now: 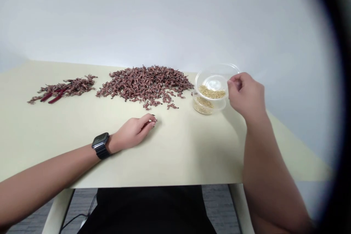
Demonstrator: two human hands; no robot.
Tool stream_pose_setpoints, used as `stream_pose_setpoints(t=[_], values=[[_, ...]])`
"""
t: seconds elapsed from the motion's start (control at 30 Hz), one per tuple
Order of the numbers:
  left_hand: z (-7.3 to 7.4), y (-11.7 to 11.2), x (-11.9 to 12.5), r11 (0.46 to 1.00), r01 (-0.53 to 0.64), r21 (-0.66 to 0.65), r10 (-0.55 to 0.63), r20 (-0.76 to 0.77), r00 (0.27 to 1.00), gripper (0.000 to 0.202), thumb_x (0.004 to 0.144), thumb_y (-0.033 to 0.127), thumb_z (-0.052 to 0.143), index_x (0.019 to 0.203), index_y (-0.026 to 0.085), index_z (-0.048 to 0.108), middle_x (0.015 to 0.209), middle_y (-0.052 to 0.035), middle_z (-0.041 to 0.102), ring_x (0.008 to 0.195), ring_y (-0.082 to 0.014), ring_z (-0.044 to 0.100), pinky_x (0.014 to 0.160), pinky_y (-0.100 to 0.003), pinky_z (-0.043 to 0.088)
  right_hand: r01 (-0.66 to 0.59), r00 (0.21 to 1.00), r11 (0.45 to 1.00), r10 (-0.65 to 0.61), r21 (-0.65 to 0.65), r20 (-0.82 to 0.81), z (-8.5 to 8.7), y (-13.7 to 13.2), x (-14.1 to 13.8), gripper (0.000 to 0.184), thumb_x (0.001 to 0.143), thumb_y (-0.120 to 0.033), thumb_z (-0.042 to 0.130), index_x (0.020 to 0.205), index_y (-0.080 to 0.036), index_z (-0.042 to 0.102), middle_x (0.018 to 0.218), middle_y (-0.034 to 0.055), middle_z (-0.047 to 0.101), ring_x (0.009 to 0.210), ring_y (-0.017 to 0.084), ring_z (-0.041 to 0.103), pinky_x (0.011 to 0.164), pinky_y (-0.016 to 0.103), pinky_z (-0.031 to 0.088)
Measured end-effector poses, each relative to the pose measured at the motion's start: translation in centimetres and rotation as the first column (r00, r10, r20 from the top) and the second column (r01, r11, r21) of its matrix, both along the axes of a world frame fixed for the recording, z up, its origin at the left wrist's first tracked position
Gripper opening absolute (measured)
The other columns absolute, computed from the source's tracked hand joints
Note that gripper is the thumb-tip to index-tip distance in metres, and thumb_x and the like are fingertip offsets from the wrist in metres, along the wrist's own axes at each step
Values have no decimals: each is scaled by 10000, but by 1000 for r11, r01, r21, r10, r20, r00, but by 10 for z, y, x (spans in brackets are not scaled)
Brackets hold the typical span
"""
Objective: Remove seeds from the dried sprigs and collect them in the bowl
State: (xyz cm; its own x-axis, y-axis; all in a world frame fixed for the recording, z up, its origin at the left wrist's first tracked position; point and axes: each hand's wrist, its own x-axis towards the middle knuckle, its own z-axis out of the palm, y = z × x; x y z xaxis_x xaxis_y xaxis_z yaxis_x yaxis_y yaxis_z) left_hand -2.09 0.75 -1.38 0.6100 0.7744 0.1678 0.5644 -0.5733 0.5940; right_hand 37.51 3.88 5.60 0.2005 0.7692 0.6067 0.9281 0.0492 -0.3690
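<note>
My left hand (134, 129) rests on the cream table (178, 153), fingers pinched together around a small reddish-brown piece at their tips. A dark watch (101, 145) sits on that wrist. My right hand (245, 95) is raised beside a clear plastic bowl (214, 87), fingers curled and pinched at the bowl's tilted rim. The bowl holds pale yellowish grains. A big heap of reddish-brown dried bits (146, 82) lies just beyond my left hand, left of the bowl.
A smaller pile of the same dried bits with a few dark red pods (61, 89) lies at the far left. A plain white wall stands behind the table. The table's near edge is close to my body.
</note>
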Motion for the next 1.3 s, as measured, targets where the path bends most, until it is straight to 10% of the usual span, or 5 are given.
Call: stream_pose_setpoints(t=[0.67,1.3], values=[[-3,3,-2,1000,-23,-16,22,-4,1000,290,1083,428,384,1166,227,577,744,5,650,640,-162,580,655,-275,423,231,942,972,-212,-45,260,-4,-17,12,75,945,-255,511,971,-232,579,866,100,637,719,203,440,640,358,304],[-3,4,-1,1000,-14,-3,14,4,1000,312,1085,428,378,1191,222,587,771,-10,678,654,-169,609,643,-269,436,197,927,976,-156,-90,340,-19,-1,8,215,999,-339,449,983,-200,611,877,130,610,759,251,519,657,372,350]])
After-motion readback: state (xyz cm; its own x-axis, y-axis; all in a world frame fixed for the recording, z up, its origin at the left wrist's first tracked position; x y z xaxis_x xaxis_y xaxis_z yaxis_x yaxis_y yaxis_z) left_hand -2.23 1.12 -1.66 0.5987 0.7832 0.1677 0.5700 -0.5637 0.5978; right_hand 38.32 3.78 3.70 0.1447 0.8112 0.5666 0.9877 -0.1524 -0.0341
